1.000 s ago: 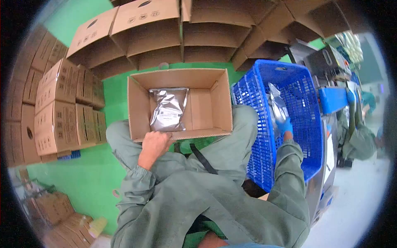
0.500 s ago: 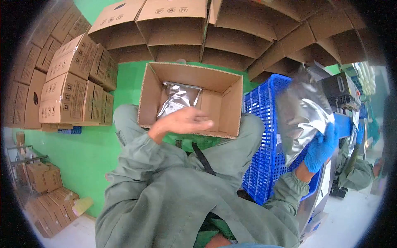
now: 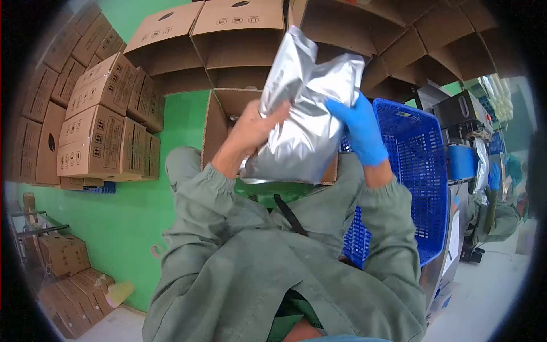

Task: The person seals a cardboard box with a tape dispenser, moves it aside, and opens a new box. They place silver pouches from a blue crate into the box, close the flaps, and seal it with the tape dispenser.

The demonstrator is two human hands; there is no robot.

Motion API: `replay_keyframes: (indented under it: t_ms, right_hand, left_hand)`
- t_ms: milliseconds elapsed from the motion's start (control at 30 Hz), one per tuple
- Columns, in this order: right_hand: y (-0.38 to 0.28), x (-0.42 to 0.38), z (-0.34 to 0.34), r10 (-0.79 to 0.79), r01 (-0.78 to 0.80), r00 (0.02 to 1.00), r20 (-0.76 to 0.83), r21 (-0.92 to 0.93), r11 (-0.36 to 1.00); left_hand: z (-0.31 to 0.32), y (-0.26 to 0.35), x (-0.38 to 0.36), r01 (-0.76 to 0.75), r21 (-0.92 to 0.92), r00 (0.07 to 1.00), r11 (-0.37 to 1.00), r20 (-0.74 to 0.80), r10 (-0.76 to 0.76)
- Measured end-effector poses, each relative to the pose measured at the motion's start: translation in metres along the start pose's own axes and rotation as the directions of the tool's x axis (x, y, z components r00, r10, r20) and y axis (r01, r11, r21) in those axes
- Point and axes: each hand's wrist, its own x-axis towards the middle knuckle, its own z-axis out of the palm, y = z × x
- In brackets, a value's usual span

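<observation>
A shiny silver foil pouch (image 3: 307, 131) is held up between my two hands, above an open cardboard box (image 3: 212, 128) that stands between my legs. My bare left hand (image 3: 254, 130) grips the pouch's left side, thumb across its front. On the right side, my blue-gloved right hand (image 3: 360, 128) is closed on the pouch, thumb on the front. The pouch covers most of the box's inside, so its contents are largely hidden.
To my right stands a blue plastic basket (image 3: 419, 188). Open cardboard boxes (image 3: 239, 48) line up ahead, and closed cartons (image 3: 94, 134) are stacked at the left on the green floor (image 3: 137, 228). Another person's sleeve (image 3: 496, 225) shows at the far right.
My right hand has brought the pouch from over the blue basket leftward to above the box. My left hand has lifted from the box and taken hold of the pouch's left side.
</observation>
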Motion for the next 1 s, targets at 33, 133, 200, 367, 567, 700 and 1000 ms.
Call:
replay_keyframes:
  t_ms: [33,133,200,367,567,700,1000]
  right_hand:
    - [0.019,0.016,-0.003,0.009,-0.005,0.999,-0.031,0.113,0.994]
    - [0.043,0.032,0.006,-0.074,0.071,0.984,-0.163,-0.021,0.997]
    - [0.055,0.022,-0.012,0.005,-0.035,0.992,-0.124,-0.242,0.970]
    - [0.048,-0.063,-0.087,0.368,-0.228,0.909,0.198,-0.503,0.834]
    - [0.061,-0.115,-0.192,0.211,-0.412,0.773,-0.598,-0.220,0.884]
    - [0.240,-0.202,-0.317,0.332,-0.721,0.674,-0.660,-0.491,0.489]
    - [0.262,-0.214,-0.330,0.207,-0.831,0.549,-0.810,-0.556,0.027]
  left_hand:
    - [-0.015,-0.011,0.018,-0.032,0.018,0.998,0.999,-0.049,0.033]
    - [-0.034,-0.007,0.049,-0.156,0.220,0.987,0.963,0.003,0.160]
    - [-0.045,-0.038,0.050,-0.207,0.278,0.978,0.938,0.049,0.201]
    - [-0.092,-0.111,0.017,-0.303,0.685,0.837,0.663,0.524,-0.157]
    - [-0.069,-0.129,0.018,-0.157,0.742,0.762,0.652,0.511,-0.398]
    - [-0.043,-0.107,-0.001,0.070,0.827,0.668,0.558,0.376,-0.642]
    - [-0.042,-0.102,-0.026,-0.149,0.871,0.810,0.468,0.379,-0.447]
